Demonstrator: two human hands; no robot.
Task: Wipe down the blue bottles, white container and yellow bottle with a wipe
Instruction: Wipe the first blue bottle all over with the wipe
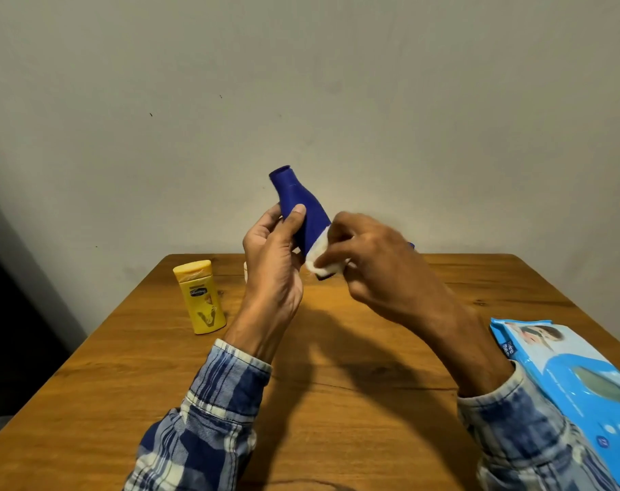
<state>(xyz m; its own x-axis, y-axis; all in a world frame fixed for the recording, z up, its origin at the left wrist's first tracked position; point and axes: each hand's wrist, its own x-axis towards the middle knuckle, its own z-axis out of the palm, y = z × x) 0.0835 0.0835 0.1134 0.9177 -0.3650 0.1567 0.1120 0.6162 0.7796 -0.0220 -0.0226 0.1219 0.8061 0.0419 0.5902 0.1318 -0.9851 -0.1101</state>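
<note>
My left hand grips a blue bottle above the table, tilted with its open neck up and to the left. My right hand pinches a white wipe against the bottle's lower end. A yellow bottle stands upside down on its cap at the left of the wooden table. Behind my left hand a sliver of the white container shows. A small blue piece peeks out behind my right hand; I cannot tell what it is.
A light blue pack of wipes lies at the table's right edge, near my right sleeve. A plain wall rises behind the table. The floor at the left is dark.
</note>
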